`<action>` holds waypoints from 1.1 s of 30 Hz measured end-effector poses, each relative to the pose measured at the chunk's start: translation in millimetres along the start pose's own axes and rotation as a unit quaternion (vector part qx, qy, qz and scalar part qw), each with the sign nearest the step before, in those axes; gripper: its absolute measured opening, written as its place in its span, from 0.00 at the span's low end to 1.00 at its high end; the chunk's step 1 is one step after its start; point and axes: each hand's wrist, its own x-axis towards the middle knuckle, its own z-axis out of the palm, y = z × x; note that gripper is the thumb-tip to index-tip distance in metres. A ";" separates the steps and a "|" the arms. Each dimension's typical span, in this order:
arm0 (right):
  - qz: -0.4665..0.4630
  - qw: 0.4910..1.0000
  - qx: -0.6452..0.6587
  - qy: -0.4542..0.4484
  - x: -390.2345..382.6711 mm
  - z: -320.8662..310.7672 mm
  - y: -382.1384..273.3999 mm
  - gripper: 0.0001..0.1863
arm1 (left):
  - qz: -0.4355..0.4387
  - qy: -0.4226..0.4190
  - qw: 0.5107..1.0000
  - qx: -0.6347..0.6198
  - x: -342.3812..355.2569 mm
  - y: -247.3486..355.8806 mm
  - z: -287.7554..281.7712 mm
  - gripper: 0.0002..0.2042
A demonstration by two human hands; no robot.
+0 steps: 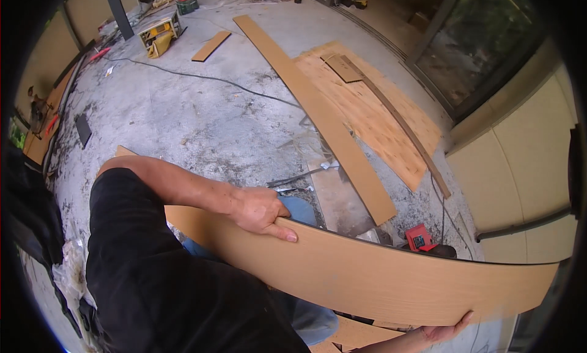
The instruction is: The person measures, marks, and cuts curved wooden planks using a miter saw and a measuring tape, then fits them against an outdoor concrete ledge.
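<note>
A long, light-brown wood-grain plank (367, 273) lies across my front, its broad face turned toward me and its dark edge along the top. My left hand (264, 212) is closed over the upper edge, thumb on the face and fingers hidden behind. Lower and farther right, my right hand (449, 330) grips the bottom edge near the right end, with its fingers mostly under the board. Below the plank, more cut board pieces (354, 334) partly show.
Another long plank (318, 120) lies on the grey floor ahead, beside a plywood sheet (391, 133) bearing a narrow strip and a short offcut. A red device (419, 237) sits beyond my plank. A black cable (202, 78) crosses the floor toward a yellow machine (160, 38).
</note>
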 end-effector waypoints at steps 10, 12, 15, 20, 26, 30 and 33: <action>-0.182 0.910 -0.158 0.338 -146.8 -116.2 72.6 0.44 | 0.058 -0.049 0.971 0.226 27.7 -17.8 -67.1 0.38; -0.161 0.911 -0.147 0.349 -156.3 -122.0 91.0 0.44 | 0.043 -0.027 0.964 0.262 34.1 -31.5 -96.7 0.39; -0.136 0.911 -0.138 0.364 -175.9 -137.9 113.3 0.44 | 0.053 0.013 0.964 0.261 68.3 -60.5 -139.8 0.40; -0.091 0.912 -0.118 0.382 -203.2 -159.6 149.7 0.44 | 0.045 -0.013 0.968 0.245 143.1 -123.0 -175.5 0.40; -0.078 0.893 -0.190 0.400 -265.3 -202.6 176.6 0.45 | -0.013 -0.142 0.954 0.263 227.4 -246.1 -117.3 0.45; -0.059 0.911 -0.282 0.296 -315.7 -241.1 187.6 0.40 | -0.033 -0.136 0.949 0.282 268.8 -321.6 -104.0 0.46; -0.005 0.934 0.053 0.353 -282.6 -164.4 225.8 0.31 | -0.043 -0.135 0.940 0.311 293.3 -349.1 -120.1 0.36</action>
